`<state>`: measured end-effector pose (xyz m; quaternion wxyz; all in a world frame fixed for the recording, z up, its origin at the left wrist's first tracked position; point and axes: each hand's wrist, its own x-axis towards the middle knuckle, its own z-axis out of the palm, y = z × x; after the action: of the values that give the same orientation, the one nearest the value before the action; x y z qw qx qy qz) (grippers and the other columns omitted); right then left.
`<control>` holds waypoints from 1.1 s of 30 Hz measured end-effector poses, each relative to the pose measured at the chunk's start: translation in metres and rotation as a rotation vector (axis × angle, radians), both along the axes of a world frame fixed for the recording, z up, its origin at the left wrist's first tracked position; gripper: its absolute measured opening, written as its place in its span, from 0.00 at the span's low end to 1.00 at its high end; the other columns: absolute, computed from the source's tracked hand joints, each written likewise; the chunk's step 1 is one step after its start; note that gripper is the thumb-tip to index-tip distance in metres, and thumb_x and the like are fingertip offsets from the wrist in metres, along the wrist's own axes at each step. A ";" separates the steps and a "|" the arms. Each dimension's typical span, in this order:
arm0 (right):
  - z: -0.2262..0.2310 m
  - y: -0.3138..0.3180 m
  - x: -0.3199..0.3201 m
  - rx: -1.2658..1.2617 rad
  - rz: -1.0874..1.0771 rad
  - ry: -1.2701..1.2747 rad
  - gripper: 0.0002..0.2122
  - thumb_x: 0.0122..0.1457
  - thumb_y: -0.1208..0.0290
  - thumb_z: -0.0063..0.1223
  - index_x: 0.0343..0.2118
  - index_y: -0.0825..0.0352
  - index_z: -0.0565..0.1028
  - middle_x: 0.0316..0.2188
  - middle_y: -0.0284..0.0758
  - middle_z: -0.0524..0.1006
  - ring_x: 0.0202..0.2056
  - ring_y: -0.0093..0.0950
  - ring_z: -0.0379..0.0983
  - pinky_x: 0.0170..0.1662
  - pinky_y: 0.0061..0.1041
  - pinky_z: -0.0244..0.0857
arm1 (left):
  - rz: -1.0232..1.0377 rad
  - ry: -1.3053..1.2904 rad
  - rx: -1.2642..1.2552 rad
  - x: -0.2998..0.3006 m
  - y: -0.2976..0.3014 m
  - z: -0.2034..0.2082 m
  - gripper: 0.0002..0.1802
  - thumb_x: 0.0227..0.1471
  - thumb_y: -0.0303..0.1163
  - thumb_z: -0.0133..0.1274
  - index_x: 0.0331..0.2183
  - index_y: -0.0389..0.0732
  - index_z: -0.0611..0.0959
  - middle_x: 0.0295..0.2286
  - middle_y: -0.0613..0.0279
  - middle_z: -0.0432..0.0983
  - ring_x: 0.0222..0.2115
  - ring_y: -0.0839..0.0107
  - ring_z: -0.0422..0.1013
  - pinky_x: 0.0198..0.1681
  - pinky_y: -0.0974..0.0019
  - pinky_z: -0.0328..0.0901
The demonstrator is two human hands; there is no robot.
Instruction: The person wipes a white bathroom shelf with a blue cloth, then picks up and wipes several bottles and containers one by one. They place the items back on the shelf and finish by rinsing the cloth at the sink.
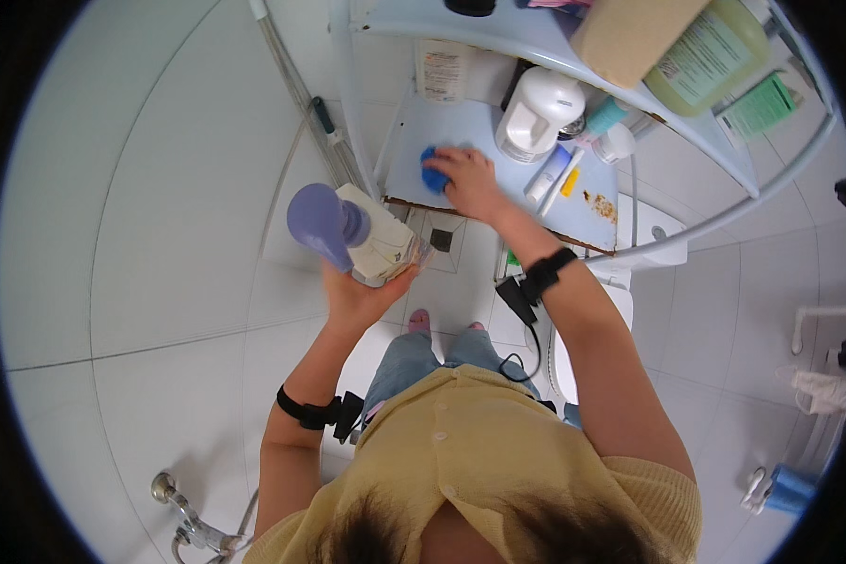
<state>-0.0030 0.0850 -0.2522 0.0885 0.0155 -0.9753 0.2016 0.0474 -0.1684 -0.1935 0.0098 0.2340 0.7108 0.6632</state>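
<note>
My left hand (pixel 359 296) is closed around a pale pump bottle (pixel 382 235) with a large purple pump head (pixel 321 222), held off the shelf to its left. On the lower light-blue shelf (pixel 484 122), my right hand (pixel 472 183) grips a blue scrubbing pad (pixel 433 171) and presses it to the surface near the left front edge. To the right of that hand stands a white bottle (pixel 539 113). A tube (pixel 548 175) and a yellow item (pixel 571 182) lie beside it. The underside of the pad is hidden.
Rust marks (pixel 600 205) spot the shelf's right front corner. Above, the upper shelf (pixel 536 36) holds a green-tinted jug (pixel 710 56). Long poles (pixel 301 94) lean on the left wall. A toilet (pixel 587 329) stands below right; a wall tap (pixel 193 526) is at lower left.
</note>
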 end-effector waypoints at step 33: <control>0.121 0.007 0.200 -0.961 -0.342 -0.199 0.12 0.64 0.68 0.51 0.48 0.65 0.77 0.40 0.26 0.77 0.39 0.17 0.68 0.44 0.16 0.63 | 0.397 0.169 0.214 -0.189 0.219 -0.019 0.44 0.44 0.24 0.53 0.60 0.27 0.53 0.58 0.38 0.54 0.60 0.43 0.51 0.64 0.50 0.47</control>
<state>0.1972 0.0923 -0.1311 0.0240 -0.2060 -0.7648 0.6100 -0.1418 0.0510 -0.2123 -0.2053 0.1440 0.6668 0.7018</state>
